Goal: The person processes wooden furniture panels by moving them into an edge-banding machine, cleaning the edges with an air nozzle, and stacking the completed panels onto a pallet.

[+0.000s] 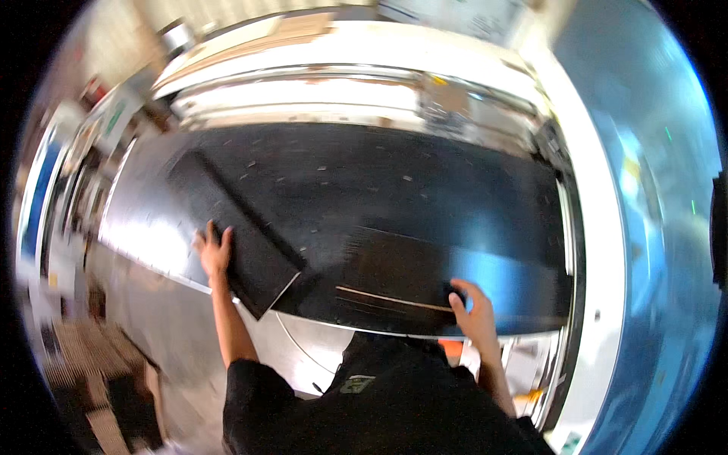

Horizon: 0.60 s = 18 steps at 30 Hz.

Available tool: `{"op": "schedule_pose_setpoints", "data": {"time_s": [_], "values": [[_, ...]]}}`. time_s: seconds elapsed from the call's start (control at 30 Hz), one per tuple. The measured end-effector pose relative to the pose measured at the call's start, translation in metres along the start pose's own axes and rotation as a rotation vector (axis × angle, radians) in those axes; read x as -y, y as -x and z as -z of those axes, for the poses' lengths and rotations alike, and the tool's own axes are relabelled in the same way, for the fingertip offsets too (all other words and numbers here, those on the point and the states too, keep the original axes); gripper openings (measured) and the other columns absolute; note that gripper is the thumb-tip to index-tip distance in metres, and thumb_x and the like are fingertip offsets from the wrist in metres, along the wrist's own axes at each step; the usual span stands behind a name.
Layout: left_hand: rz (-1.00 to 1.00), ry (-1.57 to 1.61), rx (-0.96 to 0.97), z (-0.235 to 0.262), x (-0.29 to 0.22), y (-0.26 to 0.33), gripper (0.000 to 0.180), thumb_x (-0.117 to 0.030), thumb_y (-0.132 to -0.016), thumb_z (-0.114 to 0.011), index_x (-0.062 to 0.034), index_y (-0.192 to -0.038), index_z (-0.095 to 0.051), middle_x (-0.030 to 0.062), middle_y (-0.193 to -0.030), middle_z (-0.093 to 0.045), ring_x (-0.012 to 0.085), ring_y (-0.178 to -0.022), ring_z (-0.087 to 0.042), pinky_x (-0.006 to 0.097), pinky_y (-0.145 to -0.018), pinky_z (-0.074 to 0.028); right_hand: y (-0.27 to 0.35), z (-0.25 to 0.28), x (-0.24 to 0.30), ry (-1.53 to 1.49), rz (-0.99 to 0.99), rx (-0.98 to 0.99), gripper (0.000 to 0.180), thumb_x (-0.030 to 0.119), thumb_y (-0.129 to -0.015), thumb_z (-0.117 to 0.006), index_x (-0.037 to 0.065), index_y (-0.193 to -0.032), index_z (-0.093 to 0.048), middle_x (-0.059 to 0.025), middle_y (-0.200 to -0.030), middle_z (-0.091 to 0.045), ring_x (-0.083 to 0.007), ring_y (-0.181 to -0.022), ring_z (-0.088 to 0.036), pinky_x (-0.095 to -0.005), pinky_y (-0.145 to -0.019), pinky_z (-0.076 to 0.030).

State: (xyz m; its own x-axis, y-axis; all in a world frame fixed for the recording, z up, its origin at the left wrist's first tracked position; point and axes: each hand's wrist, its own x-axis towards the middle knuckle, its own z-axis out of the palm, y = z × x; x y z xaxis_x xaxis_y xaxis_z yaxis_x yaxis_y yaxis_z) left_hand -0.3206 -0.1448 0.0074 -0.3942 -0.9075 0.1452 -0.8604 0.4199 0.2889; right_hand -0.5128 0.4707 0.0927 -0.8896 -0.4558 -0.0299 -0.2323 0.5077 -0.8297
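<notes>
A long dark panel (246,246) lies slanted on the left part of the black worktable (334,171), its near end reaching past the front edge. My left hand (214,252) rests at its left side, fingers spread. To the right, a dark rectangular sheet (394,262) with a pale front edge lies near the table's front. At that sheet's front right corner my right hand (473,309) is closed, thumb and fingers curled around the edge. The fingertips there are partly lost in the dark.
Behind the table runs a metal rail (303,73) with a carriage (446,102) on it. Flat brown sheets (265,38) lie beyond. A blue glossy panel (644,227) stands at the right. Stacked cardboard (91,356) is at lower left. Small scraps dot the tabletop.
</notes>
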Motion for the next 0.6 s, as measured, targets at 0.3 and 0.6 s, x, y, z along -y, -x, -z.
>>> {"op": "schedule_pose_setpoints", "data": {"time_s": [0.3, 0.6], "values": [[-0.048, -0.128, -0.04, -0.038, -0.015, 0.002, 0.074, -0.07, -0.093, -0.054, -0.0335, -0.156, -0.039, 0.0228, -0.168, -0.007, 0.0526, -0.152, -0.005, 0.081, -0.108, -0.016, 0.056, 0.045, -0.077, 0.507, -0.09, -0.016, 0.041, 0.05, -0.097, -0.059, 0.041, -0.137, -0.063, -0.0073, -0.168, -0.022, -0.0434, -0.155, -0.007, -0.0678, -0.12, -0.001], [-0.872, 0.231, 0.377, -0.027, -0.305, 0.116, 0.068, -0.047, -0.092, -0.07, -0.0243, -0.152, -0.047, 0.0249, -0.165, -0.019, 0.048, -0.152, -0.015, 0.066, -0.117, -0.018, -0.031, 0.044, -0.091, 0.531, -0.032, -0.136, 0.041, 0.05, -0.099, -0.058, 0.042, -0.139, -0.061, -0.013, -0.167, -0.023, -0.0456, -0.154, -0.01, -0.0673, -0.121, -0.005]]}}
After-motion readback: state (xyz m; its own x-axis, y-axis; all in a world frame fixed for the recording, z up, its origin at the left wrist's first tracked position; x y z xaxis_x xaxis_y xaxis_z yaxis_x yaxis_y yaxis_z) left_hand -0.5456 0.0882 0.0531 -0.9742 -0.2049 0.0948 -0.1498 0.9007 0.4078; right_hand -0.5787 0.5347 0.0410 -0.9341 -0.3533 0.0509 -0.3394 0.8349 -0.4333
